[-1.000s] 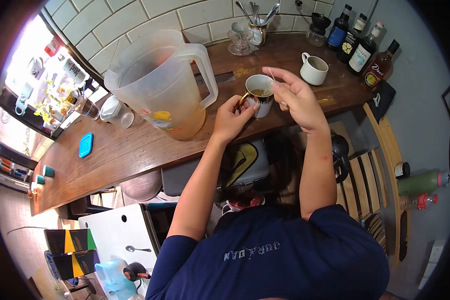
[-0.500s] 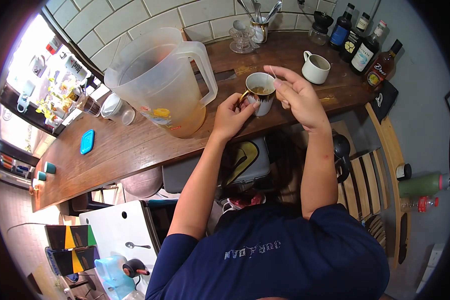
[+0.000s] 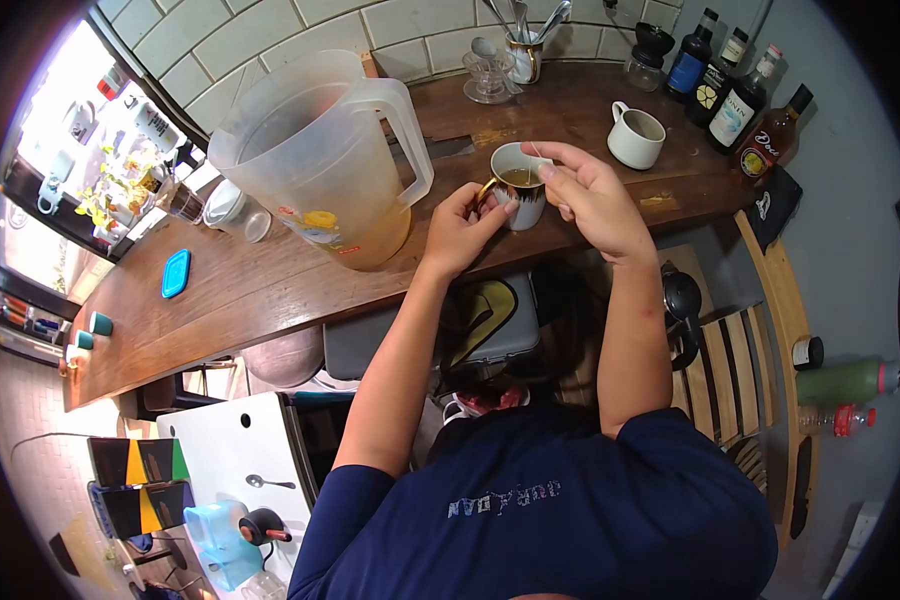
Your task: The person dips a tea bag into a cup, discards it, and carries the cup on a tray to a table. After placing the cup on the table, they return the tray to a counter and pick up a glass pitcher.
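A white mug with a gold-brown drip pattern and gold handle (image 3: pixel 526 214) stands near the counter's front edge, with yellowish liquid inside. My left hand (image 3: pixel 462 232) is closed round its handle, fingertips against the mug's side. Over the right of the rim, my right hand (image 3: pixel 602 205) pinches a thin string (image 3: pixel 531 160) that runs down into the mug. It looks like a tea bag string; whatever hangs on its end is hidden in the liquid. Left of the mug is a large clear plastic pitcher (image 3: pixel 315 165) with amber liquid at the bottom.
A cream cup (image 3: pixel 636 136) sits to the right, before several syrup bottles (image 3: pixel 738 110). At the wall are a glass dripper (image 3: pixel 488 78) and a spoon holder (image 3: pixel 524 62). A blue lid (image 3: pixel 176 273) lies on the wooden counter (image 3: pixel 240 300) at left; a wooden chair (image 3: pixel 725 370) is below right.
My right hand has moved slightly down and left, closer to the mug's rim, and the string has come lower with it. My left hand keeps its hold on the handle.
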Demonstrator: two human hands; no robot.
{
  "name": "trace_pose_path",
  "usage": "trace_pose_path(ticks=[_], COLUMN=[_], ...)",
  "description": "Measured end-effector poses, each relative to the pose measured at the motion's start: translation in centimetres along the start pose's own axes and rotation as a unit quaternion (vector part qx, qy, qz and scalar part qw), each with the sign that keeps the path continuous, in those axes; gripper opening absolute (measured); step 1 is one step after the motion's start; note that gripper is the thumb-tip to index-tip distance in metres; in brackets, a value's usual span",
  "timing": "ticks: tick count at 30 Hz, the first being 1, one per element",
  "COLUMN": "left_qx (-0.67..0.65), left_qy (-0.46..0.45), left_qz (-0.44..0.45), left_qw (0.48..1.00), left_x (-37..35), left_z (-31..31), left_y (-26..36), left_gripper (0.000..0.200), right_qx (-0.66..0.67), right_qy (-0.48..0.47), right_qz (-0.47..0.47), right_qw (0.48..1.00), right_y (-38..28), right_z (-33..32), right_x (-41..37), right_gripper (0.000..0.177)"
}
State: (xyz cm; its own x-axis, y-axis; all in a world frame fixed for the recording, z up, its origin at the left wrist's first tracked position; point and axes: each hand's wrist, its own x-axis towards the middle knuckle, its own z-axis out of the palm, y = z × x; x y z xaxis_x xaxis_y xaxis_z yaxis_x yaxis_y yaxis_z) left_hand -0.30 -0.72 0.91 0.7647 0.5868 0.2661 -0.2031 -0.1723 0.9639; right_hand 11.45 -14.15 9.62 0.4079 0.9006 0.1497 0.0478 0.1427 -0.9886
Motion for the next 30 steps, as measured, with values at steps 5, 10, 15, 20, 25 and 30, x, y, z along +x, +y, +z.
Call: trace_pose_path(ticks=[5, 10, 15, 20, 25, 30], left_qx=[-0.019, -0.015, -0.019, -0.002, -0.012, -0.006], left_qy=[0.004, 0.006, 0.001, 0.004, 0.001, 0.001], left_qz=[-0.001, -0.004, -0.006, -0.005, -0.013, 0.000], left_qw=[1.000, 1.000, 1.000, 1.000, 1.000, 1.000], left_x=[0.1, 0.2, 0.3, 0.3, 0.3, 0.5], left_z=[-0.1, -0.1, -0.1, -0.2, -0.2, -0.2], left_y=[-0.2, -0.1, -0.7, -0.8, -0.7, -1.0], left_gripper=[0.018, 0.017, 0.016, 0.016, 0.015, 0.015], right_qx=[0.047, -0.015, 0.110, 0.022, 0.077, 0.007], right_qy=[-0.009, -0.003, -0.049, 0.001, -0.019, 0.002], right_qz=[-0.036, 0.014, -0.037, 0.004, -0.033, 0.005], right_qw=[0.998, 1.000, 0.992, 1.000, 0.996, 1.000], right_y=[-0.9, 0.0, -0.4, 0.2, -0.6, 0.5], right_z=[-0.2, -0.5, -0.7, -0.7, -0.7, -0.5], right_x=[-0.1, 0.1, 0.1, 0.3, -0.1, 0.3], right_gripper=[0.034, 0.033, 0.034, 0.034, 0.033, 0.035])
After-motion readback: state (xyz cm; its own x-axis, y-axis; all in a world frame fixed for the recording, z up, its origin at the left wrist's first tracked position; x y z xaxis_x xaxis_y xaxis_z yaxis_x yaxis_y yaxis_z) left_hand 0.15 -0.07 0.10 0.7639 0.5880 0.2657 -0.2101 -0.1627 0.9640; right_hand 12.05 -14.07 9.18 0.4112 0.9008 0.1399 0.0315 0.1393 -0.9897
